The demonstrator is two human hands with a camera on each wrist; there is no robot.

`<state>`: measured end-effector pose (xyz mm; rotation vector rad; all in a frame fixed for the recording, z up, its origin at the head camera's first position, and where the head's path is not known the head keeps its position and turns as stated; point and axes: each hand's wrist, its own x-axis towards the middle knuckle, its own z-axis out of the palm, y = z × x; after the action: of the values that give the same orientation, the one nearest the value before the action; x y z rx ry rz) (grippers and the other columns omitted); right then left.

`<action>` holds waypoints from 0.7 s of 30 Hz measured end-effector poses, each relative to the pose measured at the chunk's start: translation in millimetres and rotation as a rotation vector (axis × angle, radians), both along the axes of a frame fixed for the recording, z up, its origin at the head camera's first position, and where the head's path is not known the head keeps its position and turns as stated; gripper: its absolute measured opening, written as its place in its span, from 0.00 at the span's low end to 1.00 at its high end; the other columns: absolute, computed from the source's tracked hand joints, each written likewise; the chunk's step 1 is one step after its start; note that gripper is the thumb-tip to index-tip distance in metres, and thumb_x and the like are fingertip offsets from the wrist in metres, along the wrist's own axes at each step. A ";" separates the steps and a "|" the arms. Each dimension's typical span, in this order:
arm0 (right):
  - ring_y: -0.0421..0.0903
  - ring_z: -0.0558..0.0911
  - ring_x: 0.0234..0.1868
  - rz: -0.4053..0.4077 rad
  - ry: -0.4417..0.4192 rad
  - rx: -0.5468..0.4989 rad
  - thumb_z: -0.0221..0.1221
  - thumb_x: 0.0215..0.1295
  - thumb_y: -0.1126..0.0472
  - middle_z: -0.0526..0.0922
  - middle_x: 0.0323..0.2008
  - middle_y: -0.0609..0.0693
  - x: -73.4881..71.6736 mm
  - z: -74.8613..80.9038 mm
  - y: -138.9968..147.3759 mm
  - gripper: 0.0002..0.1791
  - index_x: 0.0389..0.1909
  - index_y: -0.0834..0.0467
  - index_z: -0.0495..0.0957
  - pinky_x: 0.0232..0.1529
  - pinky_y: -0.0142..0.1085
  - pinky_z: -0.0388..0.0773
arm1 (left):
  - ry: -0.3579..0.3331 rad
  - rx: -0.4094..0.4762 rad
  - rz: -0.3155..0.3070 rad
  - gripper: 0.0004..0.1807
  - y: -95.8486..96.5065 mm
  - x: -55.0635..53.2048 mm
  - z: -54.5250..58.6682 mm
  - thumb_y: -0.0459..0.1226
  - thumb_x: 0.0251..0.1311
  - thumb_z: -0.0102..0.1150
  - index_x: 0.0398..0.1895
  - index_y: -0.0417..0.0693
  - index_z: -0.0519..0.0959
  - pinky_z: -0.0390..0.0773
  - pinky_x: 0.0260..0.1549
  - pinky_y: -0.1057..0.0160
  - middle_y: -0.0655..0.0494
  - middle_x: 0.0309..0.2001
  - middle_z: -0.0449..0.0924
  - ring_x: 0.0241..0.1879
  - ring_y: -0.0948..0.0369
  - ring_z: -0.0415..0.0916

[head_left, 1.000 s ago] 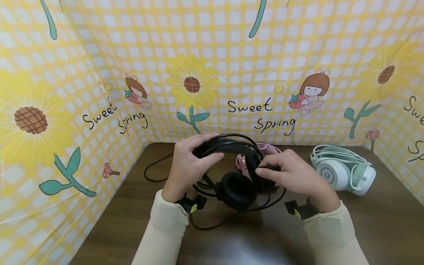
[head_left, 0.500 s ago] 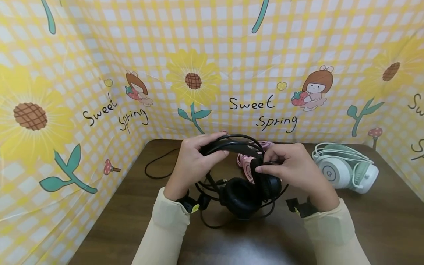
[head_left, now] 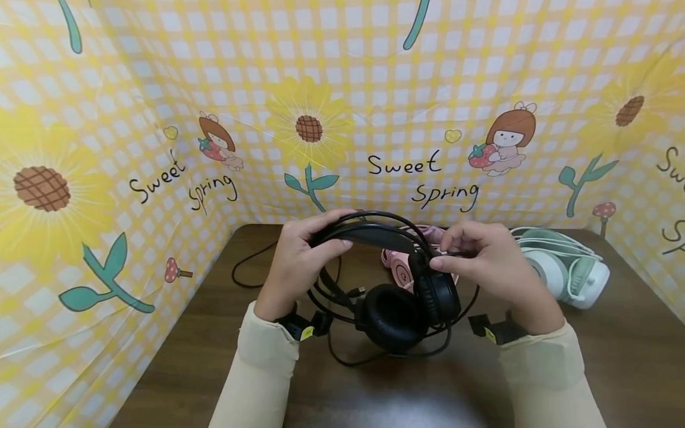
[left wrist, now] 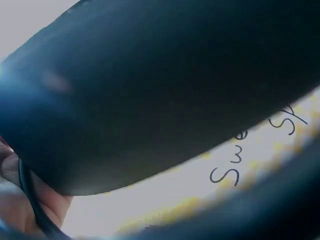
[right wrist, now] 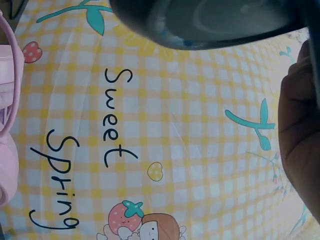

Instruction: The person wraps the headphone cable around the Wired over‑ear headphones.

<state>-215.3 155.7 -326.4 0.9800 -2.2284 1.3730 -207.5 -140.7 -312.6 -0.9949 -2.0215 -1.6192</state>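
A black over-ear headset [head_left: 393,318] with a padded headband and coiled cable is held above the table. My left hand [head_left: 291,258] grips the left part of the headband, with the thumb below it and the fingers over the top. At the upper end of the right ear cup [head_left: 444,297], my right hand [head_left: 492,261] pinches a thin dark part, perhaps the cable or a boom; which one I cannot tell. The headset [left wrist: 150,100] fills most of the left wrist view as a dark blur. A black ear cup [right wrist: 210,25] shows at the top of the right wrist view.
Pink headphones [head_left: 398,264] lie behind the black headset, partly covered by it. White and mint-green headphones [head_left: 588,285] with wound cable rest at the right back. A USB plug [head_left: 355,292] hangs near the left ear cup. Patterned cloth [head_left: 342,119] walls the brown table [head_left: 203,362].
My right hand has moved to the right and slightly up, and the right ear cup has shifted right with it. The left hand keeps its grip on the headband.
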 end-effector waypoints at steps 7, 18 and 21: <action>0.41 0.73 0.19 0.066 -0.004 -0.032 0.69 0.47 0.77 0.77 0.20 0.47 0.2 3.2 9.2 0.15 0.29 0.57 0.79 0.21 0.31 0.70 | 0.004 0.032 -0.054 0.19 -0.4 -0.1 0.4 0.29 0.61 0.56 0.56 0.40 0.79 0.78 0.45 0.56 0.52 0.52 0.81 0.47 0.52 0.80; 0.39 0.73 0.21 0.147 0.041 -0.123 0.71 0.49 0.73 0.78 0.23 0.47 -2.3 1.8 17.5 0.11 0.31 0.60 0.80 0.21 0.30 0.69 | -0.039 0.086 -0.103 0.19 0.1 5.1 3.0 0.28 0.61 0.53 0.55 0.34 0.78 0.73 0.26 0.60 0.48 0.43 0.82 0.28 0.53 0.73; 0.38 0.73 0.21 0.176 0.051 -0.165 0.72 0.52 0.62 0.79 0.23 0.47 -3.3 0.9 18.3 0.11 0.31 0.62 0.81 0.21 0.29 0.69 | -0.061 0.123 -0.122 0.19 -0.3 7.2 4.6 0.29 0.61 0.53 0.55 0.33 0.78 0.64 0.18 0.60 0.48 0.33 0.79 0.19 0.54 0.63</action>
<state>-218.6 173.9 -325.6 1.1597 -1.9946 1.5605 -200.3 -141.0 -308.1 -1.0530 -1.9059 -1.8340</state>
